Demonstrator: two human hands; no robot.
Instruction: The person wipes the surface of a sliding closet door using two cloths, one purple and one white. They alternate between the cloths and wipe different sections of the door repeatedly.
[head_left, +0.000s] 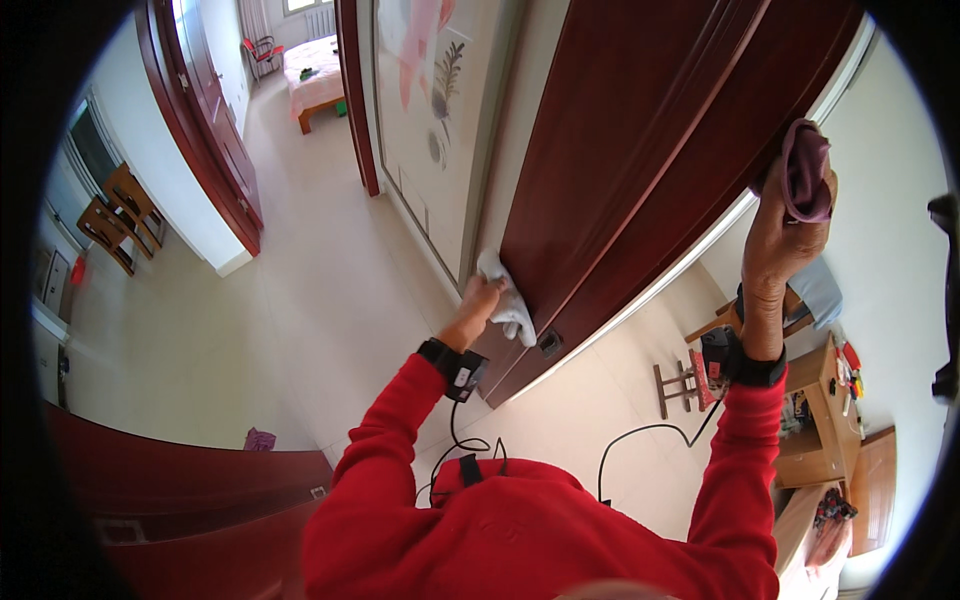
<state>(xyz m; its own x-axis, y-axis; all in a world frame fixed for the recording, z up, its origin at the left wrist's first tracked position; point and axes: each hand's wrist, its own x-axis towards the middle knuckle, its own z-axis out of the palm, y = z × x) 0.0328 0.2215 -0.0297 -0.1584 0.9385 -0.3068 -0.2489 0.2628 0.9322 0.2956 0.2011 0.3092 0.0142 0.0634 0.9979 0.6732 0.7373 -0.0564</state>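
Note:
A dark red wooden door frame (637, 172) runs diagonally before me. My left hand (476, 300) is closed on a pale grey-white cloth (512, 304), which lies against the lower outer edge of the frame's casing. Just right of the cloth, a dark metal strike plate (550, 343) is set into the wood. My right hand (791, 225) grips a folded purple cloth (806, 172) at the frame's inner edge, farther up; its fingertips are partly hidden. Both wrists wear black straps with small boxes and cables.
At left, an open red door (217, 112) leads to a room with a bed (315, 71). A purple cloth (259, 439) lies on the floor. Wooden chairs (112, 229) stand far left. Beyond the frame are a small stool (697, 381) and a wooden desk (821, 412).

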